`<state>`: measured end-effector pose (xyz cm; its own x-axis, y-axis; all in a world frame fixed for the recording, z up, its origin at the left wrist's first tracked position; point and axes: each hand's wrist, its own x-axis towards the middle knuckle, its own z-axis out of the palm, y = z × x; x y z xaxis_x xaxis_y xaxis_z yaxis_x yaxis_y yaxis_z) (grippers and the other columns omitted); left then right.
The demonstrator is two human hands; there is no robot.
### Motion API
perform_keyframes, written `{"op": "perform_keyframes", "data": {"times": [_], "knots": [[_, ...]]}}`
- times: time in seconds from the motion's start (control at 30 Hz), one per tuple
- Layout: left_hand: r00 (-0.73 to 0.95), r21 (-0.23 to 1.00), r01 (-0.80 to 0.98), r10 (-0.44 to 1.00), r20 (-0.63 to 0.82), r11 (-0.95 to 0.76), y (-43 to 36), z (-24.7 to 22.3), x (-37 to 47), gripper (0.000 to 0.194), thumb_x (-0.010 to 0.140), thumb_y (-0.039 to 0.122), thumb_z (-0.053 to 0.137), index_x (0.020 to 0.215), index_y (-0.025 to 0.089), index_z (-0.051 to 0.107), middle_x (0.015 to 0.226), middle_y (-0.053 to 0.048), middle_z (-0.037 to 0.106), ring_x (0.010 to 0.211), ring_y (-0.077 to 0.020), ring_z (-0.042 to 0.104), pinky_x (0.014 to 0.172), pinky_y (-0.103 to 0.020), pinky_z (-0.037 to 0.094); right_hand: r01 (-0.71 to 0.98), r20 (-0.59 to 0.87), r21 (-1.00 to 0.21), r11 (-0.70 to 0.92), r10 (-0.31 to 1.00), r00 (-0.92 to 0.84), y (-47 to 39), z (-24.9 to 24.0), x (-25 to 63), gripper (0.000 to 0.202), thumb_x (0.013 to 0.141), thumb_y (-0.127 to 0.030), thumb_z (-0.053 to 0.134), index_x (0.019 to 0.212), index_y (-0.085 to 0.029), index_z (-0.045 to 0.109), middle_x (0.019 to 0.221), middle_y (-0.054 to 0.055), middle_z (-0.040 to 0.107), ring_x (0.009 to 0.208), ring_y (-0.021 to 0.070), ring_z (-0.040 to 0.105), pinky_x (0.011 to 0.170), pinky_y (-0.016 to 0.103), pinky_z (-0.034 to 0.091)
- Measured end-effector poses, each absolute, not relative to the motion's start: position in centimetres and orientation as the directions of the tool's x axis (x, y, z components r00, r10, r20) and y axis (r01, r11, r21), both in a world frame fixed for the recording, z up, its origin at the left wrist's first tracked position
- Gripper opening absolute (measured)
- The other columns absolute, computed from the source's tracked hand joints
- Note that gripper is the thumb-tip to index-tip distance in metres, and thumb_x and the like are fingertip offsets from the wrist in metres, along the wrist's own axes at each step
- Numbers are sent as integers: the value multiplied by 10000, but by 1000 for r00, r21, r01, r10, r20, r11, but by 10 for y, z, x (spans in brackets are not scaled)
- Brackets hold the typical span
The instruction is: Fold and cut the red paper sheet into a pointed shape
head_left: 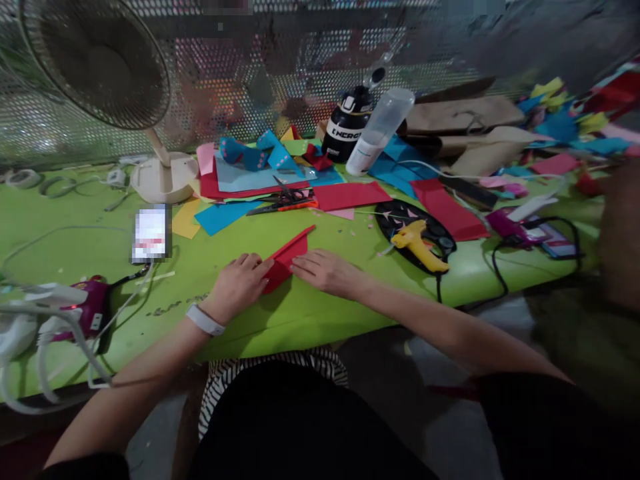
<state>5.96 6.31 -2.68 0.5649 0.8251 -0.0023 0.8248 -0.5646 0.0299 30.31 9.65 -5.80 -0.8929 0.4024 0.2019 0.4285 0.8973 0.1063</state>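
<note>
A folded piece of red paper [286,261] lies slantwise on the green tabletop, with a narrow raised fold along its far edge. My left hand [241,283] has its fingers bent over the paper's left side. From the right, my right hand [326,272] grips the opposite edge, fingers close together; its thumb is mostly hidden. Beyond the hands, orange-handled scissors [290,199] rest beside a flat red paper strip [353,195]. A yellow glue gun [419,244] sits on a black oval tray [393,217] to the right.
A fan [163,177] stands back left, near a phone [150,233]. Purple power strips with cables lie at left [93,307] and right [515,227]. A black bottle [345,127], a clear bottle [380,130] and coloured paper scraps [555,127] line the back.
</note>
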Motion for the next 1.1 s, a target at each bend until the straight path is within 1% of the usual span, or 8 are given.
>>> {"op": "perform_keyframes", "data": {"times": [0.1,0.37,0.47,0.57,0.67,0.83,0.97,1.1], "knots": [[579,43,815,815,-14,-578,66,-23,62,369,925,267,491,1282,183,528,1064,-109,641,964,-238,608,802,-358,523,423,228,122,898,389,-893,99,-63,307,371,950,-50,387,1209,-135,637,1163,139,695,1061,216,640,914,408,517],[616,107,786,786,-55,-609,72,-26,71,329,939,308,456,1208,163,580,998,-107,626,872,-224,616,735,-344,530,512,290,35,859,481,-827,101,-72,306,329,955,-103,434,1181,-176,661,1143,131,695,1027,221,636,881,401,504],[638,78,769,770,-25,-634,73,-29,72,319,934,321,466,1171,154,599,1042,-127,640,955,-256,615,821,-396,522,539,332,15,842,504,-797,101,-75,308,300,960,-119,450,1117,-192,695,1127,116,697,1012,218,629,860,388,495],[677,101,731,736,25,-675,74,-33,71,352,927,312,483,1225,145,568,1273,-149,591,1142,-277,568,971,-428,473,567,372,-3,824,527,-764,101,-77,309,279,968,-158,462,1086,-205,710,1059,96,705,962,211,623,812,364,491],[697,165,702,716,35,-692,75,-37,72,363,930,269,469,1273,171,535,1347,-117,565,1186,-246,560,1006,-405,464,601,400,-97,793,584,-706,102,-77,311,254,979,-254,476,1030,-219,723,972,71,703,882,195,610,771,342,478],[725,155,673,686,54,-723,75,-38,75,290,944,253,441,1158,146,604,1269,-127,605,1141,-252,580,981,-408,484,595,407,-312,741,670,-621,104,-74,309,244,947,-351,539,939,-187,719,943,72,675,891,198,590,801,340,455],[735,142,665,676,48,-733,78,-37,75,274,917,233,487,1137,125,609,1244,-138,616,1101,-263,589,936,-424,508,638,293,-402,657,752,-591,106,-68,303,215,935,-354,562,917,-189,700,943,71,657,918,210,585,819,359,433],[751,156,636,653,97,-756,82,-42,71,313,918,247,500,1196,127,581,1234,-136,623,1075,-257,594,912,-437,513,704,147,-525,478,866,-478,107,-63,294,168,925,-319,584,867,-185,668,919,66,641,879,201,592,782,348,439]]}}
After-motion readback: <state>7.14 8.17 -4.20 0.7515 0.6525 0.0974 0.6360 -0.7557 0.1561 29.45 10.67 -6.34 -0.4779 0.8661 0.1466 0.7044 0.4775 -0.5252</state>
